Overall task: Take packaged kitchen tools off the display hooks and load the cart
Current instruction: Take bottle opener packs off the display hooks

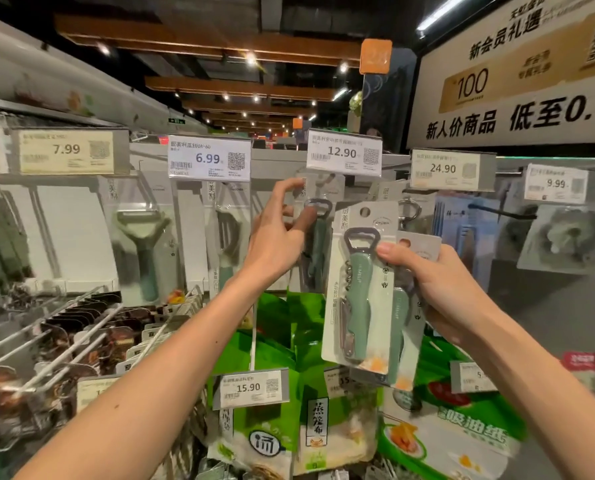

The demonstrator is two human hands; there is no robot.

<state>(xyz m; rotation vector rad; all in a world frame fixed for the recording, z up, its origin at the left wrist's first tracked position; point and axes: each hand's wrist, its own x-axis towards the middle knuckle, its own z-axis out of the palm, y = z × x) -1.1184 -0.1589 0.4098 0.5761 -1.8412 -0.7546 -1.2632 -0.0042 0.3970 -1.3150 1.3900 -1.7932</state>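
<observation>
My right hand grips two packaged green bottle openers, one carded pack in front and a second fanned out behind it, held upright in front of the display. My left hand reaches up to another packaged bottle opener that hangs on its hook under the 12.90 price tag; the fingers are spread and the fingertips touch the pack's front. Packaged green peelers hang on hooks to the left. No cart is in view.
Price tags 7.99, 6.99, 24.90 and 9.99 line the top rail. Long bare hook rods jut out at lower left. Green bagged goods hang below. A large promotional sign stands upper right.
</observation>
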